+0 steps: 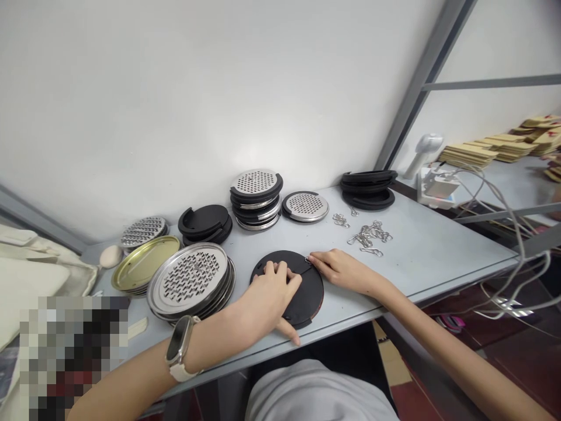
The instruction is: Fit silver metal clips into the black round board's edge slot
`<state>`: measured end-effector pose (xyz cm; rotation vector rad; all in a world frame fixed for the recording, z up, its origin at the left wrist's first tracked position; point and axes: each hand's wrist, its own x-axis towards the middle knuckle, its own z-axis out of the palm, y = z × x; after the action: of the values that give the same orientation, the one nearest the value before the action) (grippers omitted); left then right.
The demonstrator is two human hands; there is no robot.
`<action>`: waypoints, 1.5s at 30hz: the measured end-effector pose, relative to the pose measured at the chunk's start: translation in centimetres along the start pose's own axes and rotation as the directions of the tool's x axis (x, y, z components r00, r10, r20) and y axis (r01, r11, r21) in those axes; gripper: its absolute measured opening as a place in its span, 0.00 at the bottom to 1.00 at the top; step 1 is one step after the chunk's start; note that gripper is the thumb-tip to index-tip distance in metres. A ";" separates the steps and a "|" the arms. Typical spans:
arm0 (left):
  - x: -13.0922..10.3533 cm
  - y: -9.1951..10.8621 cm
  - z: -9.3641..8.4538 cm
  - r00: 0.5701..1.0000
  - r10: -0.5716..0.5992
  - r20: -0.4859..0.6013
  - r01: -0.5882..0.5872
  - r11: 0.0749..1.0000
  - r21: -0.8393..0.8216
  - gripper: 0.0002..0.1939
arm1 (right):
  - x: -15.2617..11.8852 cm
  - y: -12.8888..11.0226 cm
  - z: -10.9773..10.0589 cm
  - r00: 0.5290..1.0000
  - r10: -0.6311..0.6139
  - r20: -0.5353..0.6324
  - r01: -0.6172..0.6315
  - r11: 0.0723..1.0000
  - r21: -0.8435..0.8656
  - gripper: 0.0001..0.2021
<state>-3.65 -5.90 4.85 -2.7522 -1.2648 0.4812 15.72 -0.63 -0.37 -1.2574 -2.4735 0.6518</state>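
A black round disc (307, 295), apparently a grater's rubber or plastic base, lies flat near the table's front edge. My left hand (269, 298), with a watch on its wrist, bears on the disc; its fingers are bent onto the top and its thumb reaches past the near edge. At the disc's far right rim my right hand (335, 269) pinches a small metal wire clip (308, 259), mostly hidden by the fingertips. Several similar wire clips (370, 235) lie in a loose pile behind the right hand.
Left stand stacked metal grater plates (193, 280), gold lids (146, 263) and black bases (204, 222). Along the wall are a stack of graters (256, 199), a single grater (305, 206) and black rings (368, 190). Cables (504, 204) hang at right, near wooden boards (468, 155).
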 end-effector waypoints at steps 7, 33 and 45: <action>0.0 0.1 0.2 1.000 -0.017 0.005 0.017 1.000 0.022 0.51 | -0.1 0.1 0.3 1.000 0.011 -0.004 -0.011 0.998 -0.054 0.18; -0.4 0.2 0.1 1.000 -0.030 0.001 0.030 0.999 0.023 0.51 | 0.0 1.7 -0.5 0.994 -0.104 0.031 0.101 0.991 0.086 0.20; -0.3 0.1 0.8 0.999 -0.022 -0.038 0.023 0.999 0.023 0.58 | -0.1 1.6 -0.4 0.996 -0.071 0.045 0.063 0.983 0.170 0.20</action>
<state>-4.03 -6.29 4.12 -2.7115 -1.2726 0.4368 17.06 0.21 -0.83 -1.1028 -2.4306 0.8656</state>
